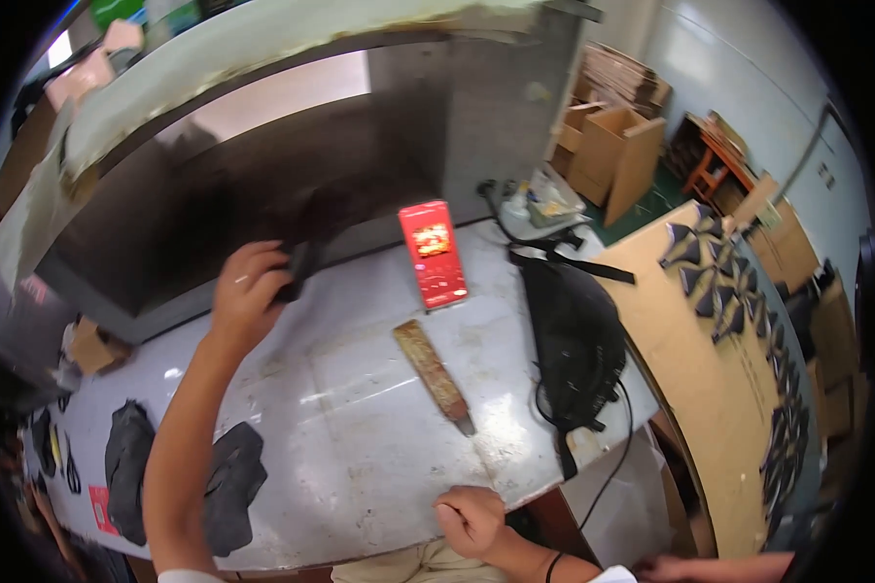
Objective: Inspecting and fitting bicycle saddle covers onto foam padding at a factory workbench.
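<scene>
My left hand (248, 296) reaches far across the worktable, in front of the dark opening of a grey metal booth. Its fingers are closed on a small black piece (304, 270), blurred against the dark interior; its kind is unclear. Close to the table's near edge, my right hand (470, 518) rests curled in a fist, with nothing visible in it. Between the hands lies a worn brown flat-handled tool (431, 371) with a short metal tip. Behind it a phone (433, 255) with a red lit screen stands propped up. Two dark grey cloth-like bundles (131, 468) (233, 486) flank my left forearm.
A black bag (576, 340) with straps and a cord lies at the right of the table. Beyond it, a brown board (715, 389) carries rows of dark pointed pieces (719, 282). Cardboard boxes (608, 146) stand at the back right. Another person's arm (719, 565) shows at lower right.
</scene>
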The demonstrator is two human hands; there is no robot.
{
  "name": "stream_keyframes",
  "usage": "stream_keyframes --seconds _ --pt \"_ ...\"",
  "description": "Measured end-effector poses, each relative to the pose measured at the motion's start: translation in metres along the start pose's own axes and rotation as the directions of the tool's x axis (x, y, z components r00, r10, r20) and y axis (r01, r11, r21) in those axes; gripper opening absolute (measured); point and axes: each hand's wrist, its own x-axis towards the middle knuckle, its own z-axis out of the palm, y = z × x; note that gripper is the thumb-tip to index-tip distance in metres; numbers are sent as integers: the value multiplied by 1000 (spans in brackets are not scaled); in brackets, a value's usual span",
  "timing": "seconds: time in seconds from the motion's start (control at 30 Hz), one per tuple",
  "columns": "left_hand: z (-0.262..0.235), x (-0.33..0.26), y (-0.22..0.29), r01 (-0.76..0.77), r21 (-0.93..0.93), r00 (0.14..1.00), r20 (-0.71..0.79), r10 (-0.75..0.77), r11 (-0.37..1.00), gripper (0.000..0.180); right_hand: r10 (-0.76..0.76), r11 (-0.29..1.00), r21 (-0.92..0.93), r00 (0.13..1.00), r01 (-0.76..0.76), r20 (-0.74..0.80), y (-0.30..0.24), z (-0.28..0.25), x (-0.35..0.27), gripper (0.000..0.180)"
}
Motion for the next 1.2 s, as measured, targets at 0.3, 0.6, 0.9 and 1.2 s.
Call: stream_keyframes --seconds 0.3,0.6,0.9,1.2 --pt "-153 -70 82 176 -923 443 -236 -865 342 42 52 995 84 998 -53 19 -8 0 0 6" --pt "-211 -55 222 749 -650 568 531 -629 129 23 304 833 376 903 -406 302 -31 7 10 11" --pt "-145 -128 286 750 -528 258 787 -560 -398 21 -30 926 268 654 -267 756 -59 22 42 36" --pt "-150 -112 287 843 -456 302 840 -451 -285 19 -94 949 277 702 -152 706 -51 17 32 24"
